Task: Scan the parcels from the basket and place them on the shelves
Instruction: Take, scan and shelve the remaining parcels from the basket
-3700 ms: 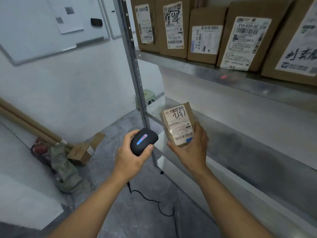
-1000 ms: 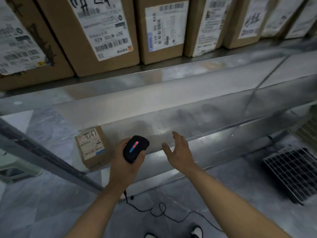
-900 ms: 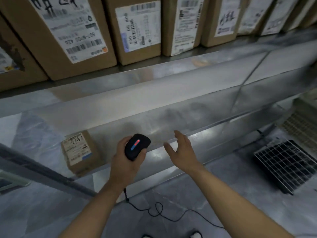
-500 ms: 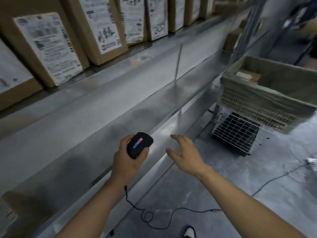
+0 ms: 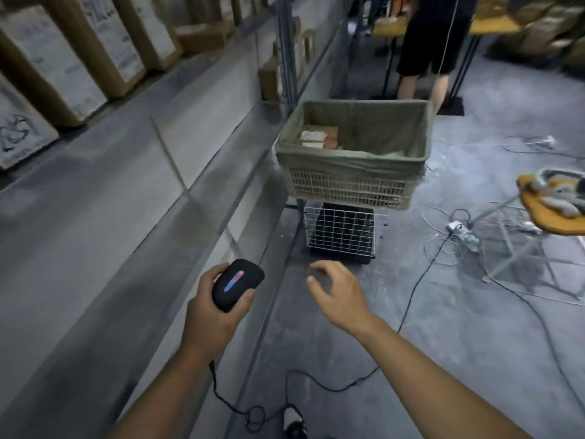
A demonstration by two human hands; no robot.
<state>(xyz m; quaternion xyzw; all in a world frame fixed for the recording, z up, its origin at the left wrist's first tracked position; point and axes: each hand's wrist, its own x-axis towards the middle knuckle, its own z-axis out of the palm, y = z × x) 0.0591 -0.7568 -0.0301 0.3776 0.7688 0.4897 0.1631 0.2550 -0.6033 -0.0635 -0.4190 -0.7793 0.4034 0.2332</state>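
parcels (image 5: pixel 317 137) in basket (image 5: pixel 348 185), shelves (image 5: pixel 95 191) left

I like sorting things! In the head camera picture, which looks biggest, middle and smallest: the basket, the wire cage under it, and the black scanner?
1. basket
2. wire cage
3. scanner, in the left hand

The scanner is much nearer the camera, so in real life it is likely smaller still.

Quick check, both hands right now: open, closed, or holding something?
Left hand: closed around the black scanner.
Right hand: open, fingers loosely curled, holding nothing.
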